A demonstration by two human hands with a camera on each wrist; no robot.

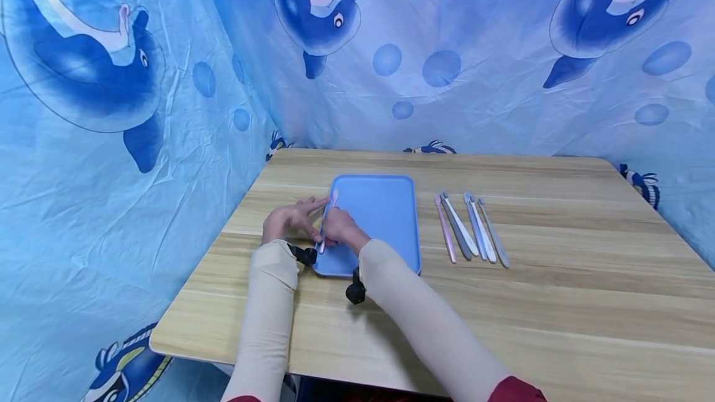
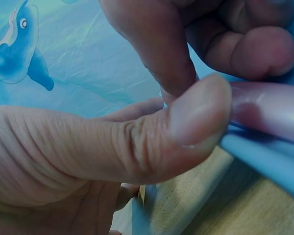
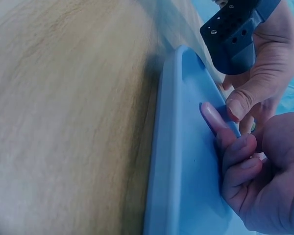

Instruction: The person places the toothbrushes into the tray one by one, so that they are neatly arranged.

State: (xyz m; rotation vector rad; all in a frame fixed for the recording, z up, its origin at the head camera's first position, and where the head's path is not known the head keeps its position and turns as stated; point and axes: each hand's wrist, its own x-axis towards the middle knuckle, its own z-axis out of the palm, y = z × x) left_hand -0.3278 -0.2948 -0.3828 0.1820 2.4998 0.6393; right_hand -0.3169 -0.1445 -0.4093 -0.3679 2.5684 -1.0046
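Right hand (image 1: 342, 228): fingers curled, grasping a pink toothbrush (image 3: 213, 116) by the handle. The toothbrush lies under that hand, along the left side of the blue tray (image 1: 380, 216); its head projects beyond the fingers on the far side, and its handle end protrudes on the near side.

Left hand (image 1: 293, 217): fingers spread, no closed grasp visible from where I stand. It is positioned at the tray's left rim, just left of the right hand, with the thumb at the handle end. Whether the thumb bears on the handle, the rim or both, I cannot tell.

Step in hand, as I judge it: seating the toothbrush parallel to the tray's side wall, right hand positioning, left hand guiding. Well to the right of both hands, outside the tray, a row of six toothbrushes (image 1: 476, 228) lies on the wooden table (image 1: 558, 303).

Next move, in my judgement: check alignment against the rim, then uncurl the right fingers and lift straight up, since the glossy handle may roll. Keep the left thumb in place until release is complete.
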